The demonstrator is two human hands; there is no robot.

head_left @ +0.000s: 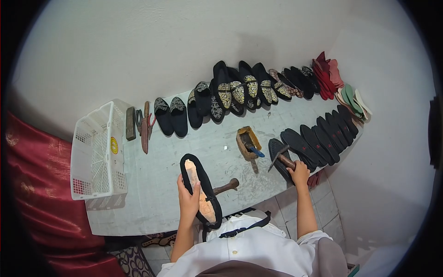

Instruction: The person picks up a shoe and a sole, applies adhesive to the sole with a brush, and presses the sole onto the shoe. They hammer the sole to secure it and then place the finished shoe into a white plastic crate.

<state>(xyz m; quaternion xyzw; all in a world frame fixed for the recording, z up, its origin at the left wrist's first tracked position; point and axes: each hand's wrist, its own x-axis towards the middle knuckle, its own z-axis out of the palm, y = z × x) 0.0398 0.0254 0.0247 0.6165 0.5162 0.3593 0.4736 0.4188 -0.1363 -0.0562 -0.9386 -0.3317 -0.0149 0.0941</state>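
In my left hand (pixel 188 198), a black shoe (pixel 211 189) is held with its underside turned up, showing a pale orange, uneven layer inside a black rim. My fingers wrap its left side. My right hand (pixel 300 174) is closed around the wooden handle of a hammer (pixel 287 161), whose metal head lies over a black sole (pixel 274 148) at the right of the table. Behind the held shoe, a brown tool with a flared end (pixel 229 185) sticks out; its other end is hidden. Further back stands a cut-open yellowish container (pixel 240 144) with a blue-handled brush (pixel 256 152) in it.
A white plastic basket (pixel 117 177) stands at the left end of the table (pixel 152 198). Beside it are a dark block (pixel 130 123), a sheathed knife (pixel 145 134) and red-handled pliers (pixel 151 122). Decorated black shoes (pixel 178 117) line the wall; several black soles (pixel 318 143) overlap at right.
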